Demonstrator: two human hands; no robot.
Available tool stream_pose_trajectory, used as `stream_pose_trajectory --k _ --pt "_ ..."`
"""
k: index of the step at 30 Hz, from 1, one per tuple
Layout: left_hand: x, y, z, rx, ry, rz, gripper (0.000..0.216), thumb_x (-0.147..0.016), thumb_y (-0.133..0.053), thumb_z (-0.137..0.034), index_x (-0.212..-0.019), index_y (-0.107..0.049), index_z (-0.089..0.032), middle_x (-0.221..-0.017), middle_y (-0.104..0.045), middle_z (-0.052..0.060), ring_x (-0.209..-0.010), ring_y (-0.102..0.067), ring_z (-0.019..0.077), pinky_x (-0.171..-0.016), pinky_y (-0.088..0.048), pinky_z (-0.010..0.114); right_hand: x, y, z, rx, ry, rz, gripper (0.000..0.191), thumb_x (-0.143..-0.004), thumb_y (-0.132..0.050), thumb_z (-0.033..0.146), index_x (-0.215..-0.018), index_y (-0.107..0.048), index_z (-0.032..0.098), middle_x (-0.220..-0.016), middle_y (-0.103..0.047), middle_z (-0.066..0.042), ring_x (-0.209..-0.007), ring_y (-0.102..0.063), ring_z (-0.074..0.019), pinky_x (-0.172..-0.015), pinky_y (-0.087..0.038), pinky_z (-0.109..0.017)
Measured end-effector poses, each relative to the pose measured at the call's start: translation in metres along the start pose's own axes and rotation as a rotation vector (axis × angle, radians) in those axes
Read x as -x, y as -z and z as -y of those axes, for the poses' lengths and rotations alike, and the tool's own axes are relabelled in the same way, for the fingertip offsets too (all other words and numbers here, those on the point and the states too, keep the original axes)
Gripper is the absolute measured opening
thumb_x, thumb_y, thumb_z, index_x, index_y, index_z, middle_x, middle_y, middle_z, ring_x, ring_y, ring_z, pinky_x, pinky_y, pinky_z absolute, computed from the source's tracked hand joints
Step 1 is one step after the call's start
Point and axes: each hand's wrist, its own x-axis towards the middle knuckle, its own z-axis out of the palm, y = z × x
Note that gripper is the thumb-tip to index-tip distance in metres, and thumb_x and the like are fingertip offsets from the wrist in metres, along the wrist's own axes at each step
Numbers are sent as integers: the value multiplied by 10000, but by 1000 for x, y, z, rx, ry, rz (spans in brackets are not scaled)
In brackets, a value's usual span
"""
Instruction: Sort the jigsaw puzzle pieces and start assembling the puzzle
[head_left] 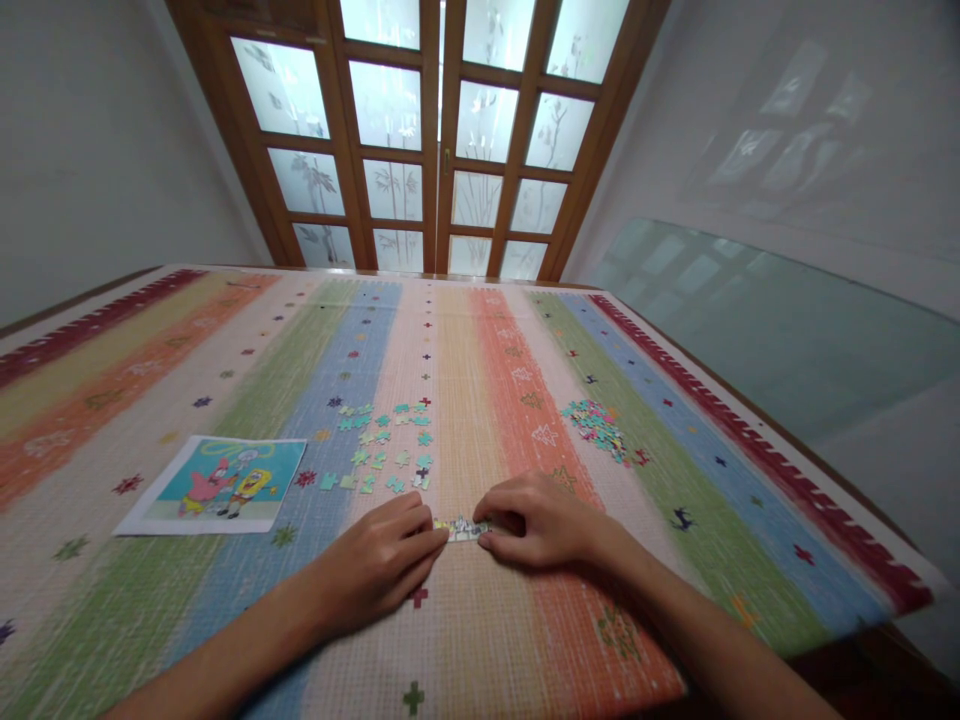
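Note:
A short strip of joined jigsaw puzzle pieces (460, 530) lies on the striped tablecloth, straight edge toward me. At its left end, my left hand (397, 550) has curled fingers pressed against the pieces. My right hand (534, 520) pinches the other end between thumb and fingers, partly covering it. Beyond my left hand, loose greenish puzzle pieces (379, 460) are spread in rough rows. Farther right is a heap of mixed colourful puzzle pieces (598, 428). To the left lies a printed cartoon picture (217, 487) on white paper.
The large table is covered by a striped, patterned tablecloth (457, 380). Wooden doors with frosted panes (394, 190) stand behind its far edge. A pale glass panel (765, 330) leans by the wall on the right.

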Motion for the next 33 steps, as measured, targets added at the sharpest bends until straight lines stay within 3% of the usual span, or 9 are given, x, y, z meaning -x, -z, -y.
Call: stream_pose_trajectory --k 11,33 --pt "3 -6 0 -148 -91 -59 291 -1073 -375 -172 -1028 -660 -131 -675 -608 -1 -529 -540 144 -504 -447 284 -1 -1 0 -13 -5 5 168 -822 -633 244 -915 -748 164 -603 -570 28 -534 -460 -98 -544 -300 -244" --pt "3 -7 2 -136 -100 -63 269 -1062 -393 -167 -987 -650 -142 -635 -597 -15 -498 -539 133 -458 -447 265 -1 1 2 23 20 20 160 -835 -628 253 -913 -731 158 -622 -577 21 -551 -428 -102 -548 -268 -256"
